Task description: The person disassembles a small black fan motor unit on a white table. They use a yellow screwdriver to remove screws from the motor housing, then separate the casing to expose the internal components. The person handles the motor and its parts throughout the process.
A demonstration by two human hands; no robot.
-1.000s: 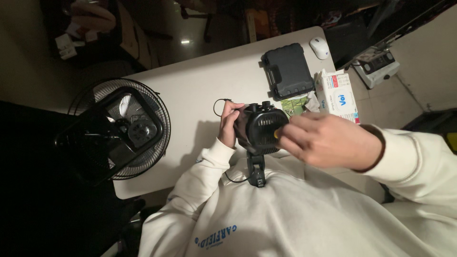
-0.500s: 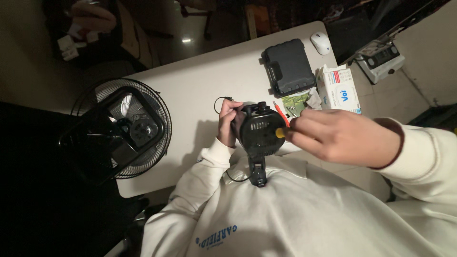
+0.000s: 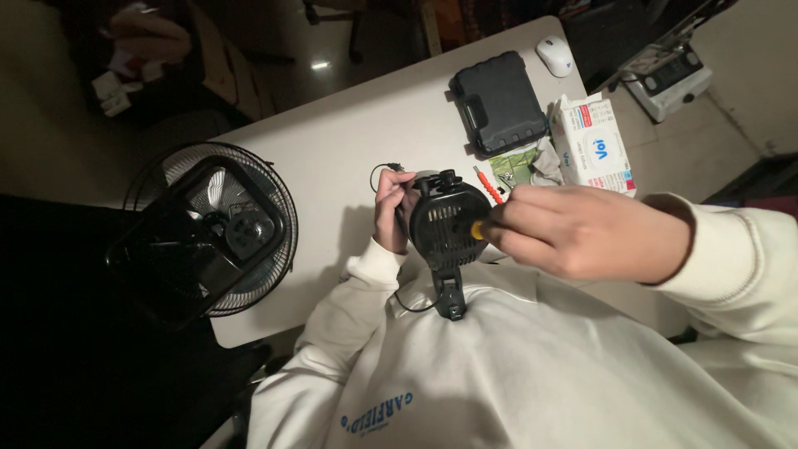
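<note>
Left hand [image 3: 391, 208] grips a small black fan [image 3: 447, 223]; right hand [image 3: 586, 231], at its three o'clock, presses a yellow-handled screwdriver [image 3: 479, 229] against it

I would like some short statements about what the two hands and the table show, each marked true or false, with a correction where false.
1. The left hand grips the small black fan. True.
2. The right hand is resting flat on the table. False: it is raised at the fan's back, holding a yellow-handled tool.
3. A black case lies on the table. True.
4. The white mouse lies beside the big fan. False: it lies at the far corner, near the case.
5. The tissue pack is black. False: it is white.
</note>
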